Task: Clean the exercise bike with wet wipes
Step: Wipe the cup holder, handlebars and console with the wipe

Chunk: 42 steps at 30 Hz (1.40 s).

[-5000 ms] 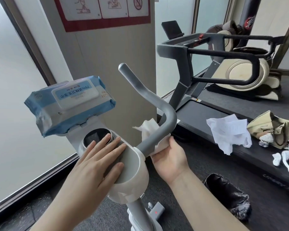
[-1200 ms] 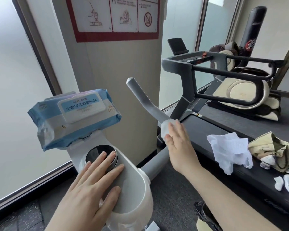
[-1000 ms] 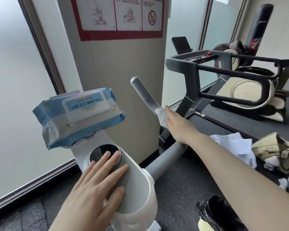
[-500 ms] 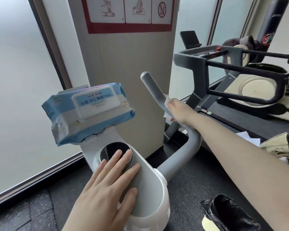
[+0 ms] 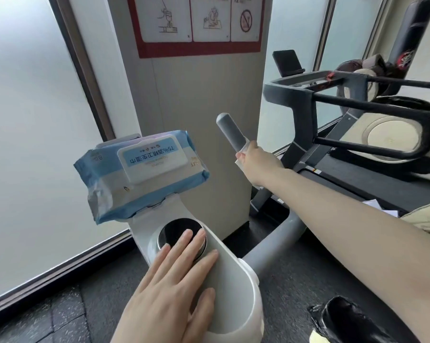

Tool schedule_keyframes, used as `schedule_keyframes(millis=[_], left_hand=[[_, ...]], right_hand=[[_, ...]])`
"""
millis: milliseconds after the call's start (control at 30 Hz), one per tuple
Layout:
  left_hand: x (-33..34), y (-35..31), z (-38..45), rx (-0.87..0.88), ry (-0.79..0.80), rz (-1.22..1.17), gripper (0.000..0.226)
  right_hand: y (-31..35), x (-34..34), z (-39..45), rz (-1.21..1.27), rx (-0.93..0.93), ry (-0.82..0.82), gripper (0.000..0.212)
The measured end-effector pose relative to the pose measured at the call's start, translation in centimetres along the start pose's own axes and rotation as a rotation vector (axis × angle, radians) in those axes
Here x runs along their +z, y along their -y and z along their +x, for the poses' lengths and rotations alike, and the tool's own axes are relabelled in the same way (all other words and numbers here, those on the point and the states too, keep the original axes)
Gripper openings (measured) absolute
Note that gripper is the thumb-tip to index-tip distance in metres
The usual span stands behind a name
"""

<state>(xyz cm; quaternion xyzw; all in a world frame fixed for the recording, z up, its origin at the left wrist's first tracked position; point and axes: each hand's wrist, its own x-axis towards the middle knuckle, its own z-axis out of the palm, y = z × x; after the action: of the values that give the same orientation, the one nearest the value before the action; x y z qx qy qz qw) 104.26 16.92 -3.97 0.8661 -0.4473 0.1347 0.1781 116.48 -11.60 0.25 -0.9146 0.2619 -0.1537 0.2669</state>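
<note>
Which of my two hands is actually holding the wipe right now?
The right hand, reaching far up the grey handlebar with the white wipe wrapped under its fingers. The left hand lies flat and empty on the bike's white console.

Right hand (image 5: 257, 160) with wipe (image 5: 239, 163) round grey handlebar (image 5: 231, 132), left hand (image 5: 174, 290) flat on console (image 5: 230, 273).

Two bare hands and forearms are seen, nothing else of the body. Left hand (image 5: 174, 290): no glove, ring or watch; nails are kept short and unpainted. Right hand (image 5: 256, 158): no glove is seen on the back of it, fingers are mostly hidden. Right forearm (image 5: 345, 226) is uncovered up to the frame edge; no sleeve, band or marking is visible.
</note>
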Motion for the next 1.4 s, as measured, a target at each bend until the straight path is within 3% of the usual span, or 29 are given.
schedule_keyframes(millis=[167,300,367,533,667,833,1033,1133,1200,1300,1400], left_hand=[[-1.3,-0.2,0.6,-0.108,0.022,-0.044,0.071],[-3.5,0.7,3.3,-0.16,0.118,0.095,0.08],[-3.8,1.6,4.2,-0.192,0.191,0.06,0.082],[-2.8,2.3,4.4,-0.193,0.209,-0.097,0.057],[-2.2,2.6,4.3,-0.183,0.152,-0.155,0.054],[-2.1,2.7,4.2,-0.171,0.135,-0.154,0.052],[-1.9,2.8,4.0,-0.165,0.108,-0.153,0.054],[-1.9,2.8,4.0,-0.161,0.103,-0.16,0.053],[-2.0,2.7,4.1,-0.159,0.112,-0.166,0.052],[-1.9,2.8,4.2,-0.167,0.139,-0.152,0.059],[-1.8,2.9,4.2,-0.178,0.153,-0.12,0.078]], right_hand=[[3.0,-0.4,1.8,0.225,-0.324,-0.11,0.041],[4.6,-0.7,1.4,0.273,-0.423,-0.107,0.047],[3.0,-0.4,1.1,0.16,-0.39,-0.1,0.046],[0.4,-1.2,1.3,-0.027,-0.184,0.075,0.042],[4.9,-2.0,2.9,0.048,-0.315,-0.029,0.037],[6.2,-0.8,4.0,-0.092,-0.359,-0.124,0.029],[1.0,-2.6,4.0,0.348,-0.226,0.405,0.042],[-1.6,-3.9,2.2,0.298,-0.076,0.652,0.067],[-3.5,-4.3,1.1,0.382,0.024,0.724,0.076],[-5.0,-4.0,-0.7,0.433,0.03,0.611,0.068],[-6.7,-3.9,-2.4,0.293,0.077,0.417,0.067]])
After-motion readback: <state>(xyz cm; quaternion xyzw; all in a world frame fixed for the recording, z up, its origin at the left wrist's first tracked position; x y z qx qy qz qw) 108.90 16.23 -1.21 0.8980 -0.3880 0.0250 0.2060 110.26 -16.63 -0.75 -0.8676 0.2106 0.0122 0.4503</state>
